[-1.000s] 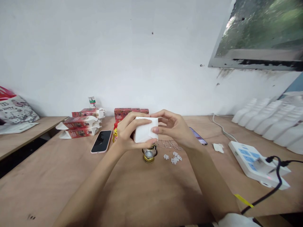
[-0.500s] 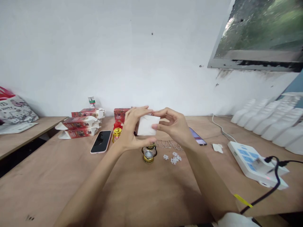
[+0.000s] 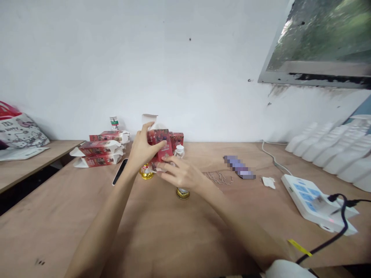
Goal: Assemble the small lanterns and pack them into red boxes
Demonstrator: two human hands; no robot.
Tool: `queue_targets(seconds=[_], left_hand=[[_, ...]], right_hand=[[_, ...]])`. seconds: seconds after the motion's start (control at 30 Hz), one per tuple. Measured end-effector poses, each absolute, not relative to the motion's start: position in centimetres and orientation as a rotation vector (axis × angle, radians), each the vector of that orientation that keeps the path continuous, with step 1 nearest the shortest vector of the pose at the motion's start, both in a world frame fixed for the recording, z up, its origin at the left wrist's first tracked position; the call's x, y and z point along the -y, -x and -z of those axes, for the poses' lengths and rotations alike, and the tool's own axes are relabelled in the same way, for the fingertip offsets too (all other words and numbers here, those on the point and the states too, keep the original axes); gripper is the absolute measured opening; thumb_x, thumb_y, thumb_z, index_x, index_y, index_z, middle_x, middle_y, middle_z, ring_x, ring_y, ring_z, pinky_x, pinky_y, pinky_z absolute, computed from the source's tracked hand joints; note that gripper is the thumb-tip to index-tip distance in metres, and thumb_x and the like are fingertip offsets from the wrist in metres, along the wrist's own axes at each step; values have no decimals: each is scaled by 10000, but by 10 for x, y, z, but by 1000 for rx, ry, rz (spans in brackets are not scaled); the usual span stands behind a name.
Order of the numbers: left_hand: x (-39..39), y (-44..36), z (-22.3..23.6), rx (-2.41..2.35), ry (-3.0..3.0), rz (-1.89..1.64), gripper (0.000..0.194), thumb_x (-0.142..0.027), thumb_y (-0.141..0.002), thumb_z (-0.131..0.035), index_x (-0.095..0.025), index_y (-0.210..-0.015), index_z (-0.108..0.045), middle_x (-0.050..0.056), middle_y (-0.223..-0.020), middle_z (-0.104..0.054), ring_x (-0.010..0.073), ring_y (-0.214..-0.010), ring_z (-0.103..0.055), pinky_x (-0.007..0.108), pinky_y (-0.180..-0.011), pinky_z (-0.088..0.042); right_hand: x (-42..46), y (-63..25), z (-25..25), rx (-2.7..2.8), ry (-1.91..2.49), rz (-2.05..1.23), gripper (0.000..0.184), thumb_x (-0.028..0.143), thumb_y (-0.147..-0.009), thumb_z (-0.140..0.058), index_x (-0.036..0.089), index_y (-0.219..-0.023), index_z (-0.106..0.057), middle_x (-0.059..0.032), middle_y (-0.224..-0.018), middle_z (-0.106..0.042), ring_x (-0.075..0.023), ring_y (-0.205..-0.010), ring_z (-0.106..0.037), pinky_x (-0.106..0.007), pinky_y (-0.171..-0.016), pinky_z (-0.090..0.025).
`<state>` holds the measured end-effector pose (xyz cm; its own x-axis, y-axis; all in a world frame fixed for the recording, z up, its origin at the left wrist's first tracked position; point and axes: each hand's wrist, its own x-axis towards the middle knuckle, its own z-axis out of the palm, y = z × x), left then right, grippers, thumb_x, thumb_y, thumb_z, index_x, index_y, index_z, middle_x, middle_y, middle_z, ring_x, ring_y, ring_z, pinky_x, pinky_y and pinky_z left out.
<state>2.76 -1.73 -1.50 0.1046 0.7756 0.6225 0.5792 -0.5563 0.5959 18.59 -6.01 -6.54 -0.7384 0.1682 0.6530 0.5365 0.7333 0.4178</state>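
My left hand point(image 3: 142, 148) grips a small red printed box point(image 3: 159, 143) upright, its white top flap point(image 3: 150, 117) standing open above my fingers. My right hand point(image 3: 181, 173) reaches leftward under the box, fingers curled near its lower edge; whether it holds anything is unclear. A small gold-based lantern point(image 3: 183, 192) stands on the wooden table point(image 3: 185, 231) just below my right hand. Another gold lantern point(image 3: 146, 173) sits under my left hand.
Stacked red boxes point(image 3: 100, 152) and a bottle point(image 3: 114, 122) lie at the back left, a dark phone point(image 3: 119, 171) beside them. A blurred phone point(image 3: 239, 167), metal hooks point(image 3: 222, 177), a white power strip point(image 3: 314, 200) with black cable and white containers point(image 3: 333, 148) lie to the right.
The box showed its white side while both hands held it in the middle. It has turned to its red face and moved left and back, and my right hand has dropped below it.
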Motion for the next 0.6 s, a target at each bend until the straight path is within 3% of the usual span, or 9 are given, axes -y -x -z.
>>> queue_targets(seconds=[0.07, 0.2, 0.4, 0.5, 0.6], left_hand=[[16, -25, 14, -1388, -2157, -1387, 516, -384, -648, -665, -230, -1089, -446, 46, -934, -594, 248, -902, -579, 409, -809, -453], [13, -25, 17, -1397, -2104, -1421, 669, -388, -585, -714, -229, -1085, -300, -24, -753, -554, 181, -661, -565, 319, -648, -449], [11, -32, 21, -1378, -2184, -1562, 651, -406, -551, -735, -228, -968, -268, -7, -812, -504, 160, -613, -547, 277, -558, -397], [13, -32, 20, -1440, -2195, -1569, 620, -418, -550, -743, -232, -936, -295, -11, -794, -503, 163, -601, -544, 272, -543, -376], [15, -32, 17, -1467, -2264, -1463, 598, -391, -559, -755, -228, -953, -336, -55, -644, -473, 166, -562, -524, 264, -535, -353]], right_hand=[[63, -191, 60, 2343, 586, 610, 201, 123, -906, -435, 176, -891, -628, -88, -1080, -641, -173, -944, -579, -320, -778, -515], [72, -212, 43, 2384, 959, 243, 114, 203, -864, -543, 178, -966, -586, -84, -1061, -610, -184, -943, -584, -321, -780, -486], [73, -207, 49, 2673, 1745, -85, 498, 221, -700, -715, 166, -1155, -523, -121, -1101, -591, -266, -960, -599, -298, -691, -457], [68, -195, 59, 2792, 1775, -33, 412, 138, -731, -643, 133, -1131, -543, -154, -1124, -588, -272, -968, -604, -290, -691, -446], [68, -194, 57, 2848, 1681, -46, 316, 107, -758, -584, 129, -1073, -577, -147, -1071, -610, -254, -924, -613, -279, -656, -436]])
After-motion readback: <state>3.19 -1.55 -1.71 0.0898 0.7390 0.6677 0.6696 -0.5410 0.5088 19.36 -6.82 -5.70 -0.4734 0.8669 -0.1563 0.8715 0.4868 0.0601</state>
